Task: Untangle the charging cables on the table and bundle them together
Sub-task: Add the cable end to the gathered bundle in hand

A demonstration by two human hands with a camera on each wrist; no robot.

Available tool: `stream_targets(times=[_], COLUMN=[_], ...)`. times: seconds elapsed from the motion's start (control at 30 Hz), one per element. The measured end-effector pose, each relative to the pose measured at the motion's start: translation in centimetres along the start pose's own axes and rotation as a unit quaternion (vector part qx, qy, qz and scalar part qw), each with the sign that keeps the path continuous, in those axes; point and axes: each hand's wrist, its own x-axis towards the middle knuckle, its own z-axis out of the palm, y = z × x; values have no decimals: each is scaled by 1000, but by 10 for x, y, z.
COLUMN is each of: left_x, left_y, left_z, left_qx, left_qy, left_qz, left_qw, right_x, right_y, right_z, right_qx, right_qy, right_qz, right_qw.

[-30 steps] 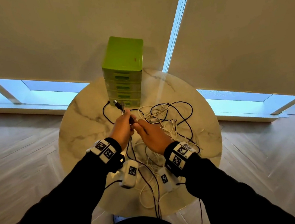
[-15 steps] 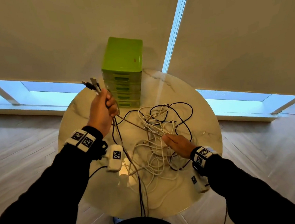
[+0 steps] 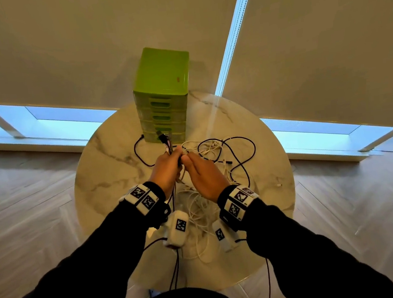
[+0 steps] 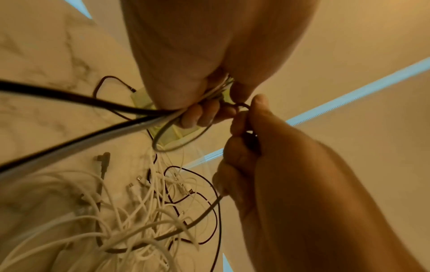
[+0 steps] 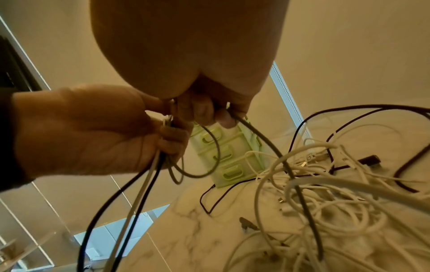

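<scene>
A tangle of white and black charging cables (image 3: 208,172) lies on the round marble table (image 3: 110,173). My left hand (image 3: 168,166) grips a bunch of black and grey cables (image 4: 97,110), whose plugs (image 3: 163,139) stick up above the fist; the cords hang down past my wrist. Beside it, fingertips touching it, my right hand (image 3: 203,172) pinches a dark grey cable (image 5: 263,139) that loops from the left fist and runs down into the tangle (image 5: 325,193). In the left wrist view the right hand (image 4: 251,132) curls round that cable.
A green drawer unit (image 3: 163,96) stands at the far side of the table, just behind the hands. One black cable end (image 3: 138,143) lies left of it. Roller blinds cover the windows behind. Wooden floor surrounds the table.
My left hand came back down from its raised spot on the left to the table's middle. The right hand rose off the tangle, met it, and took hold of a dark cable.
</scene>
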Motion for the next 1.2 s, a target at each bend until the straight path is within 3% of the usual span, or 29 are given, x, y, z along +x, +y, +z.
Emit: stream_targets(times=[0.13, 0.23, 0.4, 0.57, 0.7, 0.87, 1.07, 1.13, 1.2], left_x=[0, 3, 15, 22, 11, -7, -13, -17, -16], left_y=[12, 21, 50, 75, 60, 26, 9, 8, 6], left_z=[9, 8, -22, -46, -29, -1, 19, 25, 30], left_qx=[-103, -239, -326, -231, -66, 2, 31, 57, 56], left_qy=[45, 51, 80, 114, 69, 13, -70, -97, -82], left_qz=[9, 6, 59, 136, 198, 167, 89, 81, 93], left_qw=[994, 970, 940, 957, 975, 986, 993, 990, 991], right_x=[-15, -26, -43, -42, -15, 10, 0, -8, -17], right_y=[7, 23, 72, 92, 70, 41, 23, 15, 11], right_z=[2, 0, -6, -21, -37, -54, -70, -69, -66], right_qx=[59, 103, 62, 40, -2, 167, 92, 74, 50], right_qy=[-48, -80, -108, -106, -75, -28, -43, -70, -95], right_qz=[-15, 1, 58, 115, 79, 64, -55, -71, -61], right_qw=[997, 991, 991, 987, 994, 983, 993, 992, 992])
